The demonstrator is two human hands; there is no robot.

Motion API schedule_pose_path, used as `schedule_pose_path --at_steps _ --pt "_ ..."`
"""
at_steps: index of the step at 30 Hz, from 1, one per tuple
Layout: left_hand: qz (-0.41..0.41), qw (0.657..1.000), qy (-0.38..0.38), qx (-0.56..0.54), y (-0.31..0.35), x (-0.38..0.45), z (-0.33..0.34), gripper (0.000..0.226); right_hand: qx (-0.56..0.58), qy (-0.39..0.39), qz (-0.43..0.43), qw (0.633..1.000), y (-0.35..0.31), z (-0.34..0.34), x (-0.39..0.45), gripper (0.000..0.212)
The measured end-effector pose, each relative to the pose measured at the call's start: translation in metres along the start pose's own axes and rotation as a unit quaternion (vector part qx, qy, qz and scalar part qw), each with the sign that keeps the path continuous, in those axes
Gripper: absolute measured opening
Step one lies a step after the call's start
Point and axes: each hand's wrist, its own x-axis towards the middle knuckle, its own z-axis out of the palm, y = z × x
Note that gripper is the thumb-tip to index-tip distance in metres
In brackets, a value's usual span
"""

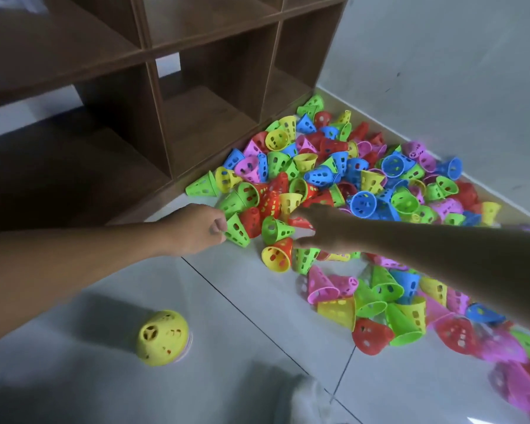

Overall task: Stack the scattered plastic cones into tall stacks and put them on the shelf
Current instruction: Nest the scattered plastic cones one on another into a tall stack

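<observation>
Left hand at frame centre-left pinching a green perforated plastic cone, right hand fingers spread over the glossy multicolour cone pile, yellow-topped cone stack upright lower left on grey tile, brown laminate shelf upper left

Two bare hands, left hand and right hand. One brown wooden cubby shelf. One upright yellow-topped stack of perforated plastic cones near the left forearm. Loose coloured plastic cones beyond the hands: too many to count.

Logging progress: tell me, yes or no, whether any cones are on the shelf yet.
No: every visible compartment of the shelf is bare, and the cones lie scattered on the floor.
</observation>
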Motion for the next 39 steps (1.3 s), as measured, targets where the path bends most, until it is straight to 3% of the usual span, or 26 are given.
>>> schedule_pose_path --at_steps 6,13,18,24,28,34,39 --pt "-0.031 0.998 0.045 -0.011 -0.027 0.028 0.027 0.041 -0.007 0.004 0.014 1.000 0.012 0.051 0.044 0.095" --pt "-0.111 0.985 0.068 -0.114 -0.033 0.050 0.047 0.050 0.005 -0.005 0.042 0.999 0.019 0.090 0.071 0.098" --pt "-0.125 0.983 0.053 -0.124 -0.025 0.057 0.057 0.040 0.073 0.056 0.049 0.994 0.023 0.102 0.077 0.083" --pt "-0.158 0.979 0.108 -0.067 -0.026 0.064 0.068 0.013 0.093 0.121 0.036 0.988 0.028 0.120 0.075 0.067" --pt "-0.140 0.981 0.125 -0.050 -0.028 0.057 0.065 0.013 0.095 0.149 0.028 0.984 0.031 0.124 0.074 0.063" --pt "-0.079 0.991 0.081 -0.064 -0.030 0.001 0.021 0.027 0.110 0.186 -0.002 0.976 0.019 0.124 0.069 0.056" --pt "-0.076 0.985 0.071 -0.134 -0.021 -0.056 -0.027 0.007 0.128 0.225 -0.044 0.965 -0.005 0.137 0.057 0.042"
